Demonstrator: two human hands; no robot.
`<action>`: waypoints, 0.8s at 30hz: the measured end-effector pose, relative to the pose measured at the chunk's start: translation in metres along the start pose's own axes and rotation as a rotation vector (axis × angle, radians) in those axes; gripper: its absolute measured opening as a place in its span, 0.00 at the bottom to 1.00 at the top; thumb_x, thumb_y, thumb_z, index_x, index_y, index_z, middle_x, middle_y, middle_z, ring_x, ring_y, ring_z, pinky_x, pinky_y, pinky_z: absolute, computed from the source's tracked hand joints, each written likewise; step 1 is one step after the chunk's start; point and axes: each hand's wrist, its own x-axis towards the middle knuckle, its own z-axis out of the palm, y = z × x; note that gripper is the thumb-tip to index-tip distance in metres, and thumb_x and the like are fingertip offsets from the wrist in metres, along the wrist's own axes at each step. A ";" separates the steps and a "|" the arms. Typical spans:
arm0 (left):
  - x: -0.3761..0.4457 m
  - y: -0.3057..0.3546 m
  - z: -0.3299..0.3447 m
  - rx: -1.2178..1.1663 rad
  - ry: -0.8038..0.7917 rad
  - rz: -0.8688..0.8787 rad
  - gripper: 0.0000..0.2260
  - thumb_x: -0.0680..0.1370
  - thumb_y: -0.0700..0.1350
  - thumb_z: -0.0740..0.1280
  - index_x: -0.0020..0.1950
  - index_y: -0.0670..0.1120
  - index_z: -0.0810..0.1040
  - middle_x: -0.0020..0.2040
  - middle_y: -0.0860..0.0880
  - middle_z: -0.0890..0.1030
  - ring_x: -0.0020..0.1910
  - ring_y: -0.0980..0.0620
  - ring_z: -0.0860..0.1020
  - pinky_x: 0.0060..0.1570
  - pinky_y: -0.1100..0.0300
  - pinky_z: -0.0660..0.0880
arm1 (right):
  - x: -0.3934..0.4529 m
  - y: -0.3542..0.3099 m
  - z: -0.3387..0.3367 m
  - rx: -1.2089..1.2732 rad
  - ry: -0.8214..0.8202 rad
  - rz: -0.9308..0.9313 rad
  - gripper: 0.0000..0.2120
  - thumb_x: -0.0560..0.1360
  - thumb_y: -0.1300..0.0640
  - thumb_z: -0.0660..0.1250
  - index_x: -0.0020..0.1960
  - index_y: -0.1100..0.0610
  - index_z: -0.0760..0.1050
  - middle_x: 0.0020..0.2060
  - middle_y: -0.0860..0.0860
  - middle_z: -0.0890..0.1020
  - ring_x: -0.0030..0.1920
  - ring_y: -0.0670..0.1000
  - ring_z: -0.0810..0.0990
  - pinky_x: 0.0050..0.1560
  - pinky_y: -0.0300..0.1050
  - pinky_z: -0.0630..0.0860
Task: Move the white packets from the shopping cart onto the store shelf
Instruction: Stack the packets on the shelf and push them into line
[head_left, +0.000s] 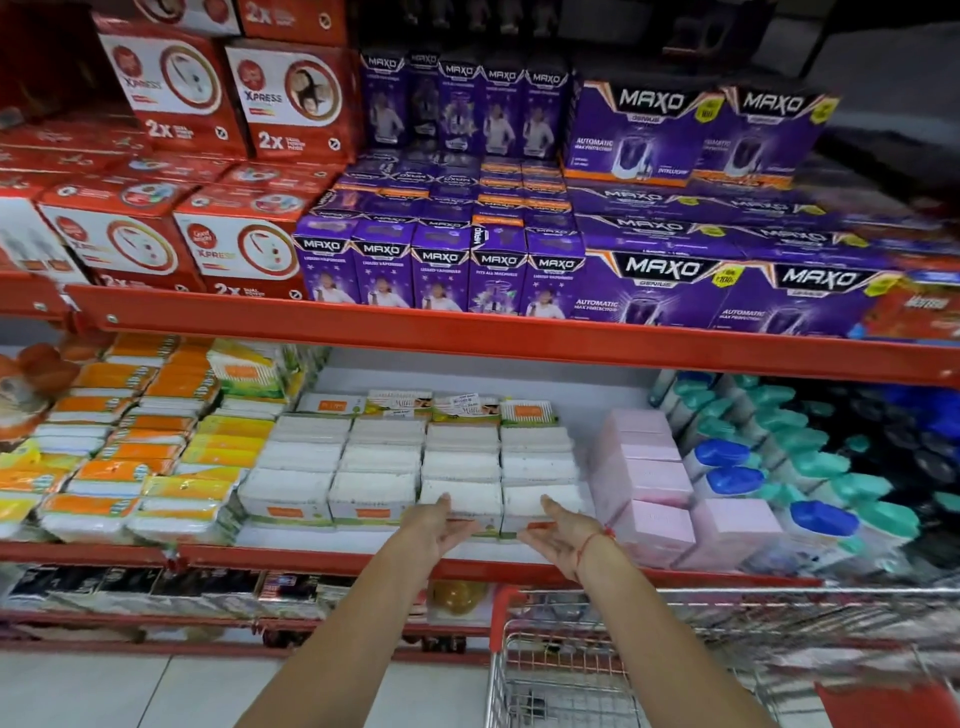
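1. The left hand (439, 525) and the right hand (558, 530) are both stretched forward to the store shelf (467, 564), palms turned to each other.
2. Both hands are released, with the fingers spread; neither one closes around anything. The fingertips touch, or nearly touch, the front packets, and I cannot tell which.
3. The white packets (415, 462) lie directly ahead of the hands, in 4 rows that run from the front edge to the back of the shelf. The 2 front packets on the right side lie between the 2 hands.
4. The long side of each packet runs left to right, across the line of the arms, so the hands stand at its short ends.
5. The shopping cart (571, 670) is below the right arm, nearer to the right hand. What is inside it is too blurred to tell.
6. My judgement: the next move probably goes back down to the cart, and the right hand has the shorter way.
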 end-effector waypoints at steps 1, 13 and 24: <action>0.003 0.001 0.000 0.002 -0.004 -0.001 0.18 0.82 0.39 0.59 0.71 0.37 0.64 0.67 0.29 0.71 0.39 0.37 0.80 0.28 0.49 0.81 | 0.001 -0.001 0.001 0.002 -0.003 -0.002 0.27 0.74 0.57 0.68 0.68 0.65 0.63 0.65 0.68 0.72 0.58 0.63 0.79 0.51 0.48 0.83; -0.026 0.026 -0.038 0.653 -0.058 0.308 0.15 0.78 0.48 0.67 0.45 0.35 0.82 0.33 0.43 0.85 0.33 0.47 0.85 0.44 0.50 0.83 | -0.024 0.013 0.018 -0.976 0.380 -0.618 0.30 0.77 0.39 0.54 0.37 0.62 0.80 0.25 0.52 0.81 0.26 0.51 0.83 0.33 0.45 0.82; 0.037 0.145 -0.182 2.291 0.082 1.206 0.56 0.63 0.81 0.49 0.76 0.39 0.58 0.77 0.43 0.59 0.77 0.47 0.55 0.71 0.44 0.44 | 0.008 0.043 0.180 -1.958 -0.229 -1.149 0.59 0.63 0.32 0.69 0.76 0.59 0.37 0.77 0.55 0.40 0.76 0.53 0.36 0.75 0.52 0.35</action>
